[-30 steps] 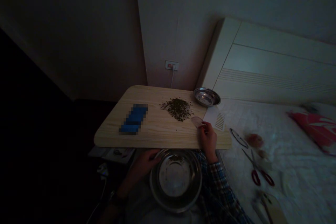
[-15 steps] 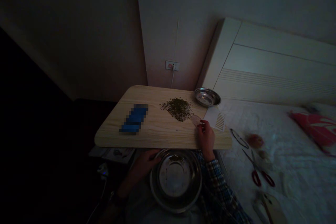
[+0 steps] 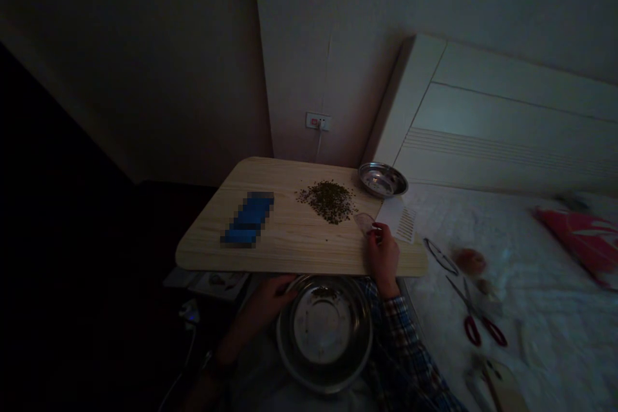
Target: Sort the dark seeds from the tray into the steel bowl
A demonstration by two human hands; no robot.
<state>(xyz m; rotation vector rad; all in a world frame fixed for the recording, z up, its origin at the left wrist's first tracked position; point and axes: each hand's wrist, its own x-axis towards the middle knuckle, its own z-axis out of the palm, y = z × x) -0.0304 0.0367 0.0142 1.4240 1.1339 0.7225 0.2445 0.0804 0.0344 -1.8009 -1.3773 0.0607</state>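
My right hand [image 3: 383, 254] pinches a thin, translucent, pale pinkish piece [image 3: 365, 223] with a curved edge, held low at the table's right side. Just left of this piece, a loose pile of small green-brown bits [image 3: 331, 199] lies spread on the wooden tabletop [image 3: 290, 251]. Below the table's front edge, a large steel bowl [image 3: 324, 381] sits on my lap, with a few dark bits clinging inside its far wall. My left hand [image 3: 273, 296] closes around the bowl's upper left rim.
A smaller steel bowl [image 3: 383, 180] stands at the table's back right corner, beside a white comb-like slotted card [image 3: 404, 222]. A blurred-out blue object [image 3: 248, 219] lies at left. On the bed are red-handled scissors [image 3: 472, 318], a dark oval loop [image 3: 440, 256] and a phone [image 3: 502, 383].
My right hand has shifted slightly right with the translucent piece, away from the pile. My left hand keeps its place on the bowl. The view has moved a little.
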